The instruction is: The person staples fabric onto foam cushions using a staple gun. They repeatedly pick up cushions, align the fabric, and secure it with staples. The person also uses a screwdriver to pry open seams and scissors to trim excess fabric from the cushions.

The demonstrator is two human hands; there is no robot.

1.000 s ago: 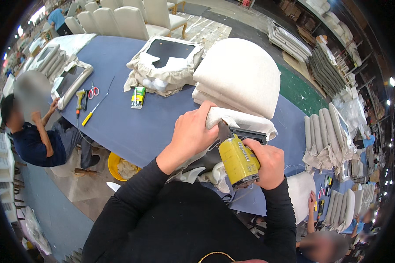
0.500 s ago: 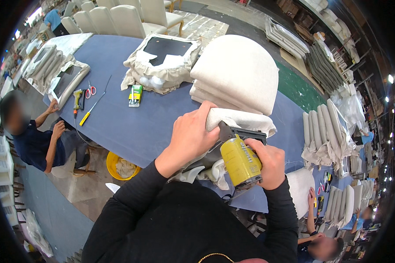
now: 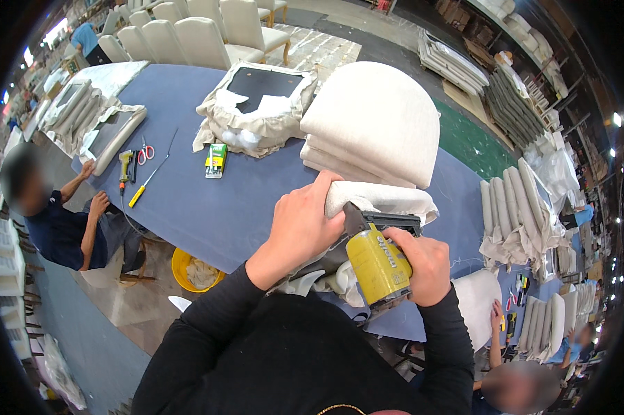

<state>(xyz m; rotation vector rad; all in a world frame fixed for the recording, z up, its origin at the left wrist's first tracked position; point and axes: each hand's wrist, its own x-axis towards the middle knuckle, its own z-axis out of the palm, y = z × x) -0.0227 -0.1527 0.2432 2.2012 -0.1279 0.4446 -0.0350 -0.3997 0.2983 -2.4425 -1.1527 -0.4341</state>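
My right hand (image 3: 428, 266) is wrapped around a yellow and black staple gun (image 3: 377, 268), whose nose rests at the edge of a beige fabric-covered seat pad (image 3: 381, 195). The pad is tilted up in front of me. My left hand (image 3: 298, 223) grips its left end, fingers over the cloth and thumb close to the gun's nose. Loose folds of the cover hang below, partly hidden by the gun and my forearm. Just beyond lies a stack of finished beige pads (image 3: 374, 117) with rounded fronts.
On the blue table (image 3: 187, 200) are a green and yellow box (image 3: 215, 160), a screwdriver (image 3: 139, 195), red-handled scissors (image 3: 146, 153), another staple gun (image 3: 125, 168) and pads with loose covers (image 3: 256, 114). A co-worker (image 3: 69, 221) sits left, near a yellow bucket (image 3: 182, 270). Further pads (image 3: 519, 204) stand right.
The view has tipped slightly, so the surroundings sit a little lower. Both hands keep their grips, and the staple gun stays at the pad's edge with barely any shift.
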